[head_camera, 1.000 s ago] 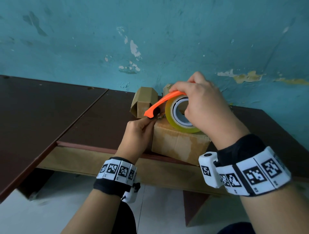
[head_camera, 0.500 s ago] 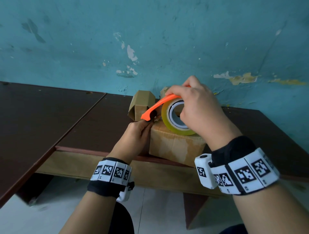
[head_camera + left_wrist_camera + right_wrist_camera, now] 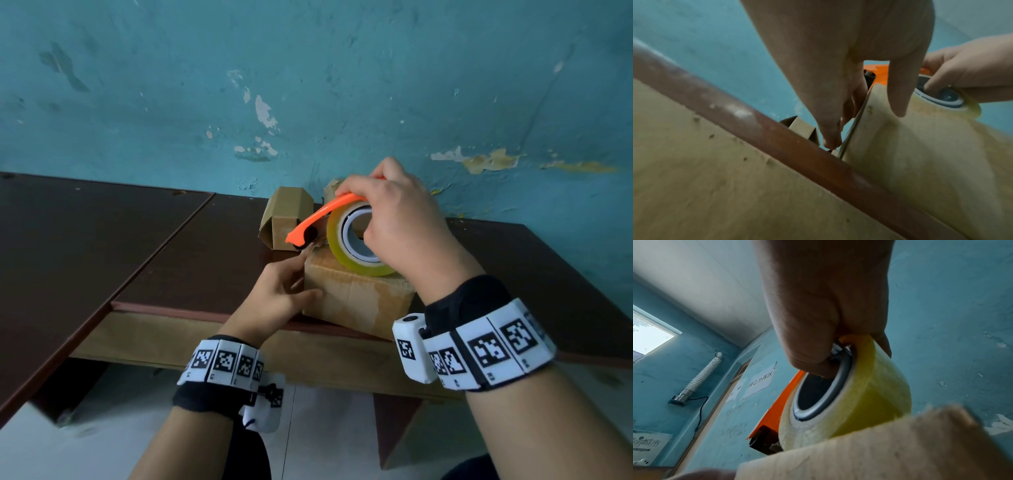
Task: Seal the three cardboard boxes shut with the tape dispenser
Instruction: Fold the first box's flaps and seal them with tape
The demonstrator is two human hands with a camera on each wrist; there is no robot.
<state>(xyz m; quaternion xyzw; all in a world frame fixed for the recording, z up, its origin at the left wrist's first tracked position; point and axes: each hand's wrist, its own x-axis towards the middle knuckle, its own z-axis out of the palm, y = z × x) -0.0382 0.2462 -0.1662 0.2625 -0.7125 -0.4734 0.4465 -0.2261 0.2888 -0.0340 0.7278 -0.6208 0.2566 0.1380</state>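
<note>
While right hand (image 3: 400, 219) grips dispenser (image 3: 346, 233) on box (image 3: 356, 294), left hand (image 3: 277, 298) loose, index at cutter; we flag tape misstick, cut finger.

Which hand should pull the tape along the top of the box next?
Probably the right hand: it already grips the tape dispenser, resting on top of the near box. The left hand holds no tool; its fingers only touch the box's left side.
</note>
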